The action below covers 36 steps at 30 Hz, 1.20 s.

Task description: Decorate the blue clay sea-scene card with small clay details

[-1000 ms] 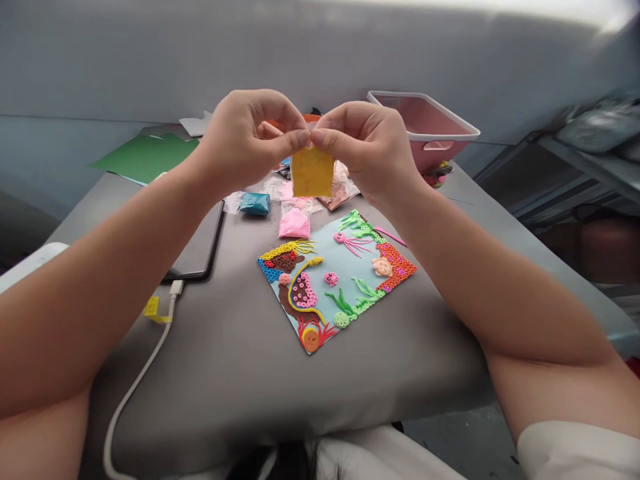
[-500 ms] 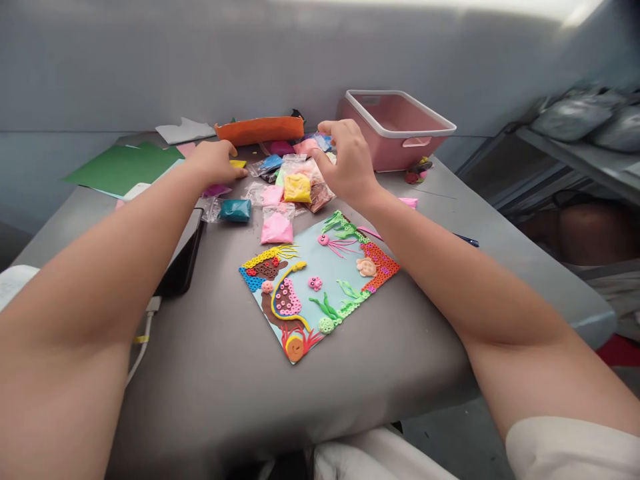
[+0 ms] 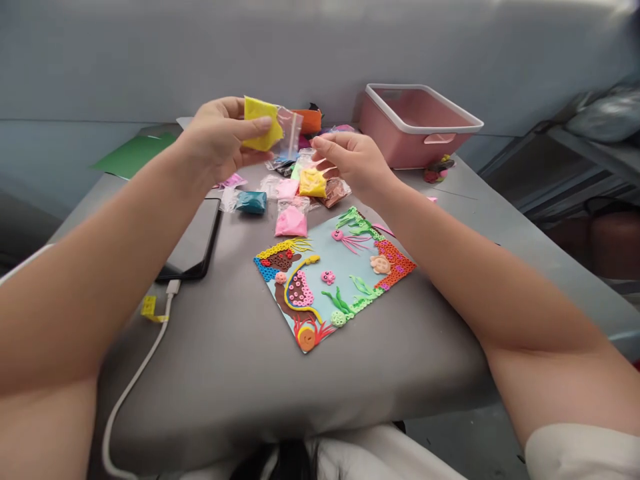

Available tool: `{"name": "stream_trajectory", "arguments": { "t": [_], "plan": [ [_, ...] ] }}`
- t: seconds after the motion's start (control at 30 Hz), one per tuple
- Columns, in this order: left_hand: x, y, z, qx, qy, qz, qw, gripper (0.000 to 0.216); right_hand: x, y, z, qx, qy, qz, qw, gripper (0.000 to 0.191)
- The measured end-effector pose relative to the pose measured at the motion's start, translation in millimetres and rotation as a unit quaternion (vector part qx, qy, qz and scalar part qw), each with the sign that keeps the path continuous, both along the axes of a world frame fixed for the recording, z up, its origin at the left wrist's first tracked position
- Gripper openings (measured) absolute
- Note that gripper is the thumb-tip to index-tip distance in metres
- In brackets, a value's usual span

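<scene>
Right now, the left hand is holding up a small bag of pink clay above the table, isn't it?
Not quite: the head view shows the left hand holding up a small bag of yellow clay, not pink. The pink clay bag lies on the table.

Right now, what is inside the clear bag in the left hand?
The left hand holds a clear bag with a lump of yellow clay inside. Thumb and fingers cover part of the lump; anything else in the bag cannot be seen.

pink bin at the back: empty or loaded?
Looks empty. The pink bin stands upright on the table, and the inside walls that show are bare; its floor is hidden behind the near rim.
</scene>
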<state>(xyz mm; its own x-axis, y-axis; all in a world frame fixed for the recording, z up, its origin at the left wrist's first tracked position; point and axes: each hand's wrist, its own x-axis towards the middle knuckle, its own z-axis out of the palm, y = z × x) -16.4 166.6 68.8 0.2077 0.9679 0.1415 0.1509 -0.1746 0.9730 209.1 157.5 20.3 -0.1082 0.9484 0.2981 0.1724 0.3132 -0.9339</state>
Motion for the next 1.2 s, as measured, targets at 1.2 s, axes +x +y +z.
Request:
{"name": "stream_trajectory", "arguments": {
  "t": [1.2],
  "plan": [
    [16, -75, -15.9, 0.047, -0.028, -0.055, 0.997, 0.008, -12, -43, 21.2, 0.011, 0.012, 0.195, 0.981, 0.059]
  ]
}}
